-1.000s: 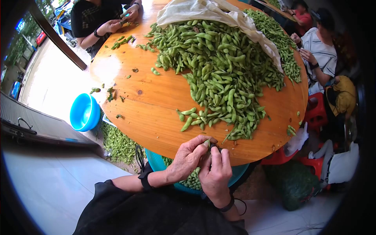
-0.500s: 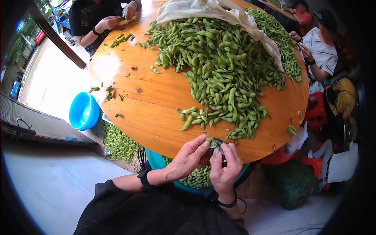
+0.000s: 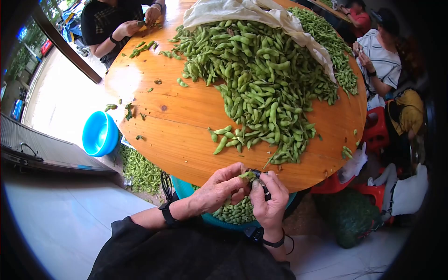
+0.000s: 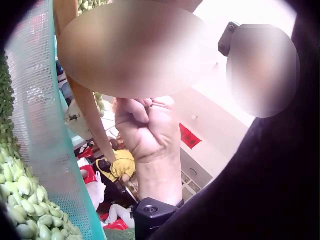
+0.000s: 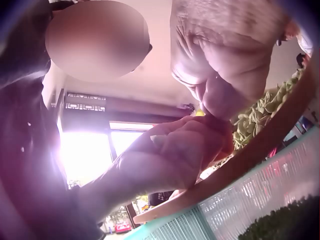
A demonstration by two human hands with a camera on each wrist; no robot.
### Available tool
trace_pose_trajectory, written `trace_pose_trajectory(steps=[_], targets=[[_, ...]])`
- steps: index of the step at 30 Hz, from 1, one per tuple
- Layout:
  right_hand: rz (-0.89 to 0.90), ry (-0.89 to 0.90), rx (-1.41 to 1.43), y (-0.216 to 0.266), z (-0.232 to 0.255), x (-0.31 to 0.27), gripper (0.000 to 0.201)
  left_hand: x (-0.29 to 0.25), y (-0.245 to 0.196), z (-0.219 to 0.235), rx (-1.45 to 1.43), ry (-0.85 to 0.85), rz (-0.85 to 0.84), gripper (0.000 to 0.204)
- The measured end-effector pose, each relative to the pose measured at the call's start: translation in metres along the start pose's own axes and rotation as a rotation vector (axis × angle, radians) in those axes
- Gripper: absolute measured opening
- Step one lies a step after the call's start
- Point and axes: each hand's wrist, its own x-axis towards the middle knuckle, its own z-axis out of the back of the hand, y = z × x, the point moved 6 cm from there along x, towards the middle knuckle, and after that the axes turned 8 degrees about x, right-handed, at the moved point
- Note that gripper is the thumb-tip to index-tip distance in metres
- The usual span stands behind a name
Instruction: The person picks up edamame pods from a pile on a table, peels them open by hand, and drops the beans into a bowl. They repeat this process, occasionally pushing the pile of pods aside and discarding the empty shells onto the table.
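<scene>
In the head view, my left hand (image 3: 217, 189) pinches a green soybean pod (image 3: 247, 175) between thumb and fingers just over the near edge of the table. My right hand (image 3: 269, 203) meets it there, fingers curled round a small black tool (image 3: 266, 190); its kind I cannot tell. Below both hands stands a teal mesh basket (image 4: 75, 165) holding shelled green beans (image 3: 235, 212). A big heap of pods (image 3: 266, 88) lies on the wooden table (image 3: 186, 135) beyond the hands. The left wrist view shows the left palm, the upper part blurred out.
A pale cloth (image 3: 242, 14) drapes over the heap's far side. A blue basin (image 3: 101, 134) stands at left, near pods spread on the floor (image 3: 137, 172). One person (image 3: 119, 30) sits across at left, another (image 3: 380, 60) at right. Red stools (image 3: 375, 128) and a dark green sack (image 3: 347, 219) are at right.
My right hand has shifted slightly right and turned, so the black tool shows more. The left hand keeps its hold on the pod, which is now more visible between the hands.
</scene>
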Motion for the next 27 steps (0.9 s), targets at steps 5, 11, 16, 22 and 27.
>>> trace_pose_trajectory(steps=[5, 11, 16, 22, 27], targets=[[0.193, -0.007, -0.148, 0.018, 0.003, -0.004, 0.015, -0.003, 0.0, -0.005, -0.032, -0.02, 0.053, 0.01], [-0.291, -0.09, 0.292, -0.015, 0.113, -0.047, 0.021, -0.023, -0.014, -0.026, 0.82, 0.391, -0.115, 0.021], [-0.519, 0.107, -0.389, -0.007, 0.183, -0.075, 0.027, -0.022, -0.076, 0.018, 1.496, -0.537, -0.589, 0.02], [-0.332, 0.047, -0.238, -0.018, 0.14, -0.056, 0.019, -0.017, -0.078, 0.034, 1.66, -0.714, -0.559, 0.015], [-0.3, 0.08, 0.165, -0.017, 0.042, -0.019, 0.023, -0.016, -0.066, 0.036, 1.147, -0.466, -0.249, 0.014]])
